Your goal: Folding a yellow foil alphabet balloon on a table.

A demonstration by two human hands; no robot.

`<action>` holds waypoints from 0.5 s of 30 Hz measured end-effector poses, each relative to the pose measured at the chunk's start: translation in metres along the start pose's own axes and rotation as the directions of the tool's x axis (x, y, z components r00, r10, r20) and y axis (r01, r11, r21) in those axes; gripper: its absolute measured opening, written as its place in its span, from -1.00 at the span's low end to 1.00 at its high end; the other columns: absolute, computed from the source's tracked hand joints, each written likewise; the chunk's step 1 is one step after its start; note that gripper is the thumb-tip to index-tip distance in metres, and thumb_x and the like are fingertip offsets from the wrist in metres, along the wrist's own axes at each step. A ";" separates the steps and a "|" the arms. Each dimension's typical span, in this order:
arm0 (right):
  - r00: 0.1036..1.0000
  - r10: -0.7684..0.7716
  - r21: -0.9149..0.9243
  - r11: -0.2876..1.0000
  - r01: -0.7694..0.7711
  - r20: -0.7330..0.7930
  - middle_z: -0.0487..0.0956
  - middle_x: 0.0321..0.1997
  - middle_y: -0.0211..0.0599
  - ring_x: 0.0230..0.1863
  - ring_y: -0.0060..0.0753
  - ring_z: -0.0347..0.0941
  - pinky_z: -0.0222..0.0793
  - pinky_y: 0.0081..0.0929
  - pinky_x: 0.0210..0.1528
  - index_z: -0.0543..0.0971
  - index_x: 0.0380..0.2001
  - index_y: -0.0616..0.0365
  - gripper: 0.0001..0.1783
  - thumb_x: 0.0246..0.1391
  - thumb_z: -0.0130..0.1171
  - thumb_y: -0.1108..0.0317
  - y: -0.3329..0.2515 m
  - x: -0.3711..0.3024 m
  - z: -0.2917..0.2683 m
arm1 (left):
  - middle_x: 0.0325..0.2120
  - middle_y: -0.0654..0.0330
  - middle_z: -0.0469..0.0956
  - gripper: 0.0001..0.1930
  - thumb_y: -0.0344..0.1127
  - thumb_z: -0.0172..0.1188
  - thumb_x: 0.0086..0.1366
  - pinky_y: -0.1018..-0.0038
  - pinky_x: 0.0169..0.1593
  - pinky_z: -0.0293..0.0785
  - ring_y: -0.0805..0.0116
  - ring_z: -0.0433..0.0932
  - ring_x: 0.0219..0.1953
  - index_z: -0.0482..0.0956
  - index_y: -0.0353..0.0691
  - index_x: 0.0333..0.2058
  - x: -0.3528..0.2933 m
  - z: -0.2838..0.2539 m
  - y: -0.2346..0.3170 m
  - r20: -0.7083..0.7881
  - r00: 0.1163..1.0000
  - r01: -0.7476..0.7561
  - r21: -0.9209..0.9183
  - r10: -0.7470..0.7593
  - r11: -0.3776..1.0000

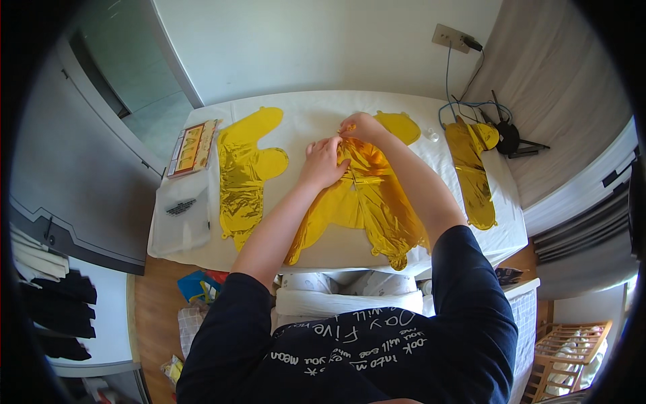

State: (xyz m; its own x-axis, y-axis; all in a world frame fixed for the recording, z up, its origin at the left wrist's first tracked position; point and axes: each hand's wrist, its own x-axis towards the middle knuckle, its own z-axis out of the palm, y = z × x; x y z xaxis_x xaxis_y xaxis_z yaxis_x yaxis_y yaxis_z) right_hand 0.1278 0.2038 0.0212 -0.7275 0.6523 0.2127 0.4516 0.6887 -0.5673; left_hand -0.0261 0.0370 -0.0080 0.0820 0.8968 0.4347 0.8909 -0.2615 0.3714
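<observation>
A shiny gold foil balloon, flat and creased, lies spread on the white-covered table in front of me. At its far end my left hand grips the gathered foil, thumb pointing inward and fingers bent. Just beyond it, my right hand is closed in a pinch at the balloon's upper edge; a small bit of orange-gold foil shows between the fingers. Behind my right hand lies a rounded gold foil piece, partly covered. Another flat gold balloon is on the left, and one more on the right.
At the table's left stand a printed flat box and a clear plastic bag. A black router with antennas and blue cable sits at the right edge, below a wall socket. A small clear item lies near the right balloon.
</observation>
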 end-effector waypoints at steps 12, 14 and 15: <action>0.998 -0.003 -0.050 0.999 0.000 -0.069 0.63 0.14 -0.06 0.14 0.02 0.53 0.43 -0.23 0.19 0.73 -0.18 0.14 -0.76 0.08 0.36 0.30 -0.009 -0.003 0.003 | 0.11 0.01 0.55 -0.40 -0.08 0.30 0.31 0.06 0.35 0.12 0.05 0.42 0.27 0.33 -0.19 0.21 -0.003 0.001 0.001 -0.010 1.000 -0.002 -0.028 0.002 1.000; 0.995 0.010 -0.058 0.998 -0.016 -0.097 0.63 0.14 -0.04 0.14 0.04 0.53 0.43 -0.22 0.20 0.71 -0.10 0.14 -0.71 0.12 0.33 0.29 -0.008 -0.013 0.000 | 0.10 0.02 0.56 -0.40 -0.05 0.29 0.31 0.05 0.36 0.12 0.07 0.42 0.27 0.35 -0.20 0.21 -0.001 0.004 0.000 -0.025 1.000 -0.011 -0.036 0.010 0.999; 0.985 -0.024 -0.068 0.998 0.012 -0.173 0.63 0.13 -0.05 0.16 0.06 0.51 0.42 -0.19 0.22 0.68 -0.03 0.10 -0.68 0.15 0.29 0.28 -0.006 -0.021 -0.004 | 0.10 0.02 0.56 -0.39 -0.02 0.29 0.31 0.04 0.37 0.12 0.09 0.42 0.28 0.37 -0.21 0.21 0.000 0.006 0.000 -0.041 0.999 -0.017 -0.041 0.015 0.999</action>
State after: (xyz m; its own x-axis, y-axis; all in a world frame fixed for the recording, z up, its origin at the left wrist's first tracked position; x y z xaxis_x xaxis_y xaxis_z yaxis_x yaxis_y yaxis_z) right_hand 0.1425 0.1870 0.0229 -0.6375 0.6807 0.3609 0.4769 0.7165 -0.5092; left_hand -0.0235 0.0393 -0.0132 0.0772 0.8774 0.4736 0.8705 -0.2909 0.3970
